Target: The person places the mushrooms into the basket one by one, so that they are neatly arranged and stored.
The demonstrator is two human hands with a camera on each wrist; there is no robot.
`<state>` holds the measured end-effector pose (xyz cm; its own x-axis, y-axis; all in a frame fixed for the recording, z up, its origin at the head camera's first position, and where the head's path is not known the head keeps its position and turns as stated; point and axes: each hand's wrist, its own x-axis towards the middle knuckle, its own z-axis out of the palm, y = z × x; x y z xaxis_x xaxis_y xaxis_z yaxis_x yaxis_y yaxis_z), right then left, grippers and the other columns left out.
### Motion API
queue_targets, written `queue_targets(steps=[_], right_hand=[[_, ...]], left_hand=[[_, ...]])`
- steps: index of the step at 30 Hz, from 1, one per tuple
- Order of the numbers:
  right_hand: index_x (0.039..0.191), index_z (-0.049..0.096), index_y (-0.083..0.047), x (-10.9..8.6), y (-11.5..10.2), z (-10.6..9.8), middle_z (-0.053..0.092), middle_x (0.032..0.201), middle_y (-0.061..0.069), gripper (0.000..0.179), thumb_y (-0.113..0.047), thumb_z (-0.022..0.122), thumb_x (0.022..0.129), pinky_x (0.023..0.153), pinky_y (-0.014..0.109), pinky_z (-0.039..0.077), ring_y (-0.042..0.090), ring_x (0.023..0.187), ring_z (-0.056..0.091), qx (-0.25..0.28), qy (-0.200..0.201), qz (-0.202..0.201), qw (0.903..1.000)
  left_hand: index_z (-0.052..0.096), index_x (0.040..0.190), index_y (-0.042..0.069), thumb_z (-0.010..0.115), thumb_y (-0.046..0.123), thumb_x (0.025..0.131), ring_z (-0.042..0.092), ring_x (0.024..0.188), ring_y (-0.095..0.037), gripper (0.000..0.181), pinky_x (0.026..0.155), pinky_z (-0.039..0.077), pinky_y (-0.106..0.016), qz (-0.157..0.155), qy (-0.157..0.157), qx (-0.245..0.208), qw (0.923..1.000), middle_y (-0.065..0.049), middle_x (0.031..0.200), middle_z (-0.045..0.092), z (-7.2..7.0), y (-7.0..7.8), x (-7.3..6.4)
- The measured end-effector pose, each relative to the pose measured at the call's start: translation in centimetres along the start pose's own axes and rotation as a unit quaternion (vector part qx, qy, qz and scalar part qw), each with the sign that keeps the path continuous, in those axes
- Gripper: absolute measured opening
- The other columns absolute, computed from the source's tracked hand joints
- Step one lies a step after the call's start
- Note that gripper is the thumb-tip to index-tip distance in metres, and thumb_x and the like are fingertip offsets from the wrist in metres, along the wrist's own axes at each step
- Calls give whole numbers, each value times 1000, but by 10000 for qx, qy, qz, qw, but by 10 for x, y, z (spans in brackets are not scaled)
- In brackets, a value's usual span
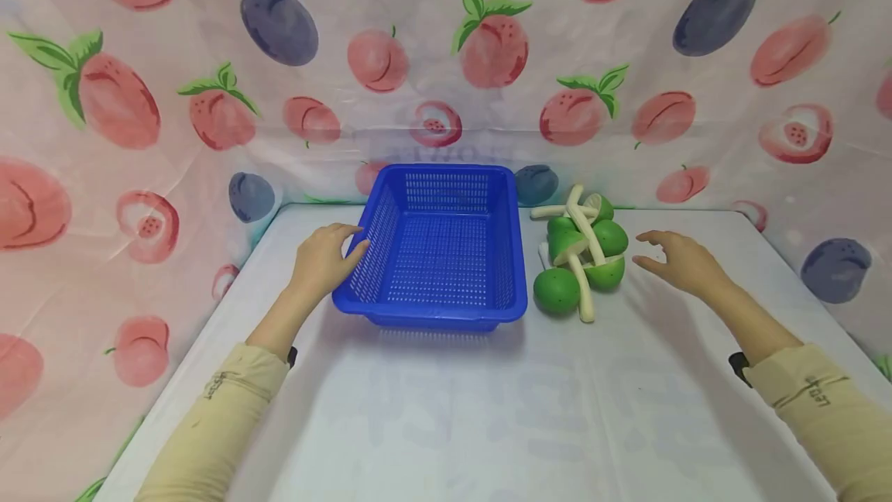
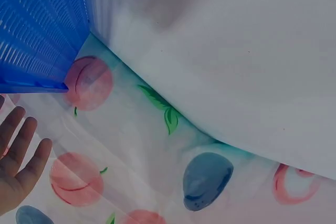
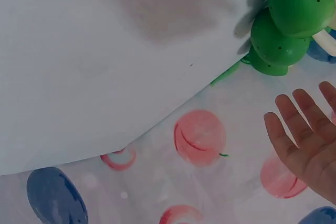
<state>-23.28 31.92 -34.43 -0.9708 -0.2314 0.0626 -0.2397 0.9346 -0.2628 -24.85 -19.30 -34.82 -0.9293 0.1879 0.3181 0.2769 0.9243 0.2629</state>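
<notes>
My left hand (image 1: 322, 260) is at the left side of a blue plastic basket (image 1: 430, 311), thumb and forefinger right at its rim. In the left wrist view the fingers (image 2: 21, 145) are extended just beyond the basket's edge. To the right of the basket lies a heap of toy mushrooms (image 1: 556, 290) with green rounded caps and cream stems, some lying across one another. My right hand (image 1: 683, 260) hovers at the heap's right side, fingers spread and slightly bent, nothing in them. The right wrist view shows its palm beside the green caps (image 3: 299, 3).
The basket has perforated walls and a grid floor. A white cloth covers the table (image 1: 446, 417). Behind and along both sides hangs a fruit-printed curtain (image 1: 432, 45), close behind the basket and the mushrooms.
</notes>
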Motion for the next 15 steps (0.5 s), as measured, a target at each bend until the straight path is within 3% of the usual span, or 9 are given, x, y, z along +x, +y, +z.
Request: queue_targets(steps=[7,15], right_hand=[[119,55,9,-5,-8,2,61,109,35,42,-24,57,93,77,57,50,47,93,62,320,191,90,9993],[117,56,8,-10,-21,9,66,92,29,35,-17,58,92,58,40,51,36,75,66,858,565,128,9946]], left_hand=[[62,122,2,54,33,94,55,117,-40,42,96,45,-54,-40,-71,-178,9998,-20,123,62,3,2,-6],[57,128,4,54,32,94,51,121,-41,43,97,43,-58,-57,-135,-536,9985,-21,129,58,7,16,-13]])
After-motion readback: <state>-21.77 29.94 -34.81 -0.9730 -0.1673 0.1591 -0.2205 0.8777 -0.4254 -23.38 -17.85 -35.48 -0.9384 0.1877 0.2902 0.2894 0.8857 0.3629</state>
